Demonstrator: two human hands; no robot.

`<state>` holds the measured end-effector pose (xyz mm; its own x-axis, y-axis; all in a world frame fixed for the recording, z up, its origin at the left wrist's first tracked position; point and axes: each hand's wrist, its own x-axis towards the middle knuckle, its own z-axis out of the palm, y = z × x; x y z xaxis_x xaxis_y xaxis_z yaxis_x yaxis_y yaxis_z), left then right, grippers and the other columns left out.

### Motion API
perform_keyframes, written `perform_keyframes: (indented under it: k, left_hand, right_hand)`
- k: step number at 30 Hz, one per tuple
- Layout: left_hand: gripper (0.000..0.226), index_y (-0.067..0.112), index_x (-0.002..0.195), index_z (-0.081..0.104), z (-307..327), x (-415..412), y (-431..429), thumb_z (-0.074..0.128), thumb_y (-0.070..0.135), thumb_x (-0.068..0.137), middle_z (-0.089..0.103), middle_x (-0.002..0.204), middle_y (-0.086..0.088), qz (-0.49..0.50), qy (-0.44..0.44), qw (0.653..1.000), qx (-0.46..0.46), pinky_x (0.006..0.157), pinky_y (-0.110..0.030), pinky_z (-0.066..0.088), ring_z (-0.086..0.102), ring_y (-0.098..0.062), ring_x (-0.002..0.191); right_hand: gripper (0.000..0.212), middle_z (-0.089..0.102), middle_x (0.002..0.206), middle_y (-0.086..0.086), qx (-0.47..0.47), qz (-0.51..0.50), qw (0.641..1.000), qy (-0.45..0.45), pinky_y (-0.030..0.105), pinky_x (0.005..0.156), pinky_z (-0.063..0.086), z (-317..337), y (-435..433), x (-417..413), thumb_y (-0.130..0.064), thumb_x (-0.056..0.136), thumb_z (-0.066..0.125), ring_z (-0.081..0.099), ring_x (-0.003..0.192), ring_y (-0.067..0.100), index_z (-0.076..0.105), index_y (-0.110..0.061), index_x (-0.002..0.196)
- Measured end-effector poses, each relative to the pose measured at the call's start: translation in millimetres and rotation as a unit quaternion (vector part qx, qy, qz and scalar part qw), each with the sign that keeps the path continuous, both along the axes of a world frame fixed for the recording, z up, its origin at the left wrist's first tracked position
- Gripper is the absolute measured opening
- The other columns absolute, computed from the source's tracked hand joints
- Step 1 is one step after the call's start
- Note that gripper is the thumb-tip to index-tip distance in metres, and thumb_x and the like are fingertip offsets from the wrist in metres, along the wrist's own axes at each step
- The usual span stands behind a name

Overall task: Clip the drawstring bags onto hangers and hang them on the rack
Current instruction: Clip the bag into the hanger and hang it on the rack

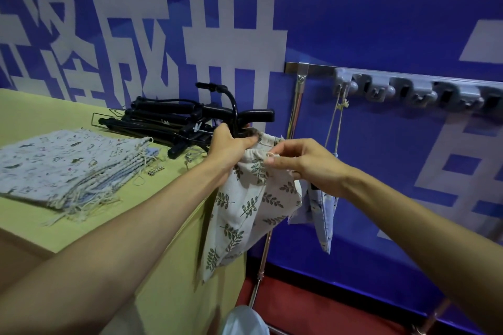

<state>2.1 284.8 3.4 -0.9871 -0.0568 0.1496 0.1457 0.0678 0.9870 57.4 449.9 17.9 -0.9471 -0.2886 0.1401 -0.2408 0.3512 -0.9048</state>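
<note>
I see left hand [231, 145] clamped on one leaf-print bag [245, 207] and one black hanger [258, 114]; right hand [307, 166] pinches its hem; one blue bag [324, 215] on rack [408, 91]

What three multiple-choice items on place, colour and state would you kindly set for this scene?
1. Where is the stack of folded bags? A on the table; B on a chair; C in a drawer.
2. The hanger in the left hand is: A white; B black; C red.
3. The right hand is: A idle; B pinching the leaf-print bag; C pressing the table.
Answers: 1 A, it lies on the yellow-green top; 2 B, its bar is black; 3 B, it nips the hem.
</note>
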Motion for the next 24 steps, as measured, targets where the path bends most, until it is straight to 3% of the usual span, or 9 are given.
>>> perform_keyframes:
  k: [2,5,9,12,16,21,24]
  left_hand:
    - [0.046,0.007,0.109,0.055,-1,1,-1,0.079,0.020,0.072,0.068,0.104,-0.015,-0.002,0.000,1.000,-0.005,0.087,-0.053,0.054,0.067,-0.030,0.098]
    - [0.044,0.008,0.108,0.054,0,5,-1,0.079,0.020,0.074,0.067,0.105,-0.013,0.000,0.001,1.000,-0.018,0.086,-0.055,0.054,0.066,-0.030,0.098]
    - [0.034,0.009,0.104,0.052,4,12,3,0.076,0.016,0.081,0.063,0.105,-0.012,0.018,0.020,0.998,-0.062,0.086,-0.045,0.054,0.063,-0.027,0.098]
    - [0.027,0.015,0.094,0.051,6,16,9,0.075,0.018,0.082,0.062,0.097,-0.007,0.019,0.039,0.993,-0.111,0.077,-0.038,0.052,0.061,-0.022,0.090]
    - [0.030,0.018,0.080,0.042,9,21,12,0.072,0.024,0.085,0.050,0.080,0.000,0.029,0.051,0.975,-0.216,0.054,-0.029,0.036,0.048,-0.014,0.070]
    - [0.023,0.014,0.084,0.047,8,23,15,0.069,0.020,0.086,0.052,0.082,-0.002,0.027,0.053,0.971,-0.229,0.053,-0.029,0.036,0.050,-0.016,0.072]
    - [0.024,0.015,0.079,0.043,8,26,19,0.065,0.013,0.087,0.047,0.078,-0.002,0.025,0.048,0.973,-0.224,0.052,-0.029,0.033,0.046,-0.015,0.069]
  right_hand:
    - [0.023,0.070,0.087,0.017,-0.024,-0.035,0.999,0.030,0.035,0.069,0.049,1,-1,2,-0.022,0.080,0.075,0.063,0.078,0.019,0.070,-0.002,0.089]
    - [0.023,0.070,0.081,0.011,-0.020,-0.060,0.997,0.048,0.026,0.064,0.050,6,-1,4,-0.019,0.080,0.076,0.063,0.070,0.010,0.070,0.002,0.087]
    - [0.019,0.071,0.082,0.007,0.007,-0.038,0.999,-0.003,0.028,0.075,0.051,13,1,8,-0.016,0.089,0.065,0.064,0.074,0.008,0.070,0.002,0.089]
    - [0.019,0.065,0.064,-0.006,-0.003,-0.020,0.999,-0.049,0.016,0.057,0.045,14,0,14,-0.013,0.092,0.056,0.057,0.056,-0.001,0.070,-0.006,0.081]
    - [0.032,0.066,0.061,-0.003,-0.011,-0.030,0.999,-0.041,0.015,0.048,0.044,17,8,21,-0.005,0.090,0.060,0.058,0.053,0.000,0.059,-0.011,0.059]
    - [0.023,0.063,0.062,0.006,0.066,-0.130,0.987,0.064,0.023,0.046,0.048,15,16,22,-0.003,0.083,0.065,0.058,0.052,0.012,0.057,-0.009,0.063]
    - [0.012,0.066,0.068,0.004,0.200,-0.239,0.928,0.204,0.033,0.055,0.052,6,17,21,-0.016,0.081,0.063,0.061,0.065,0.021,0.060,-0.010,0.072]
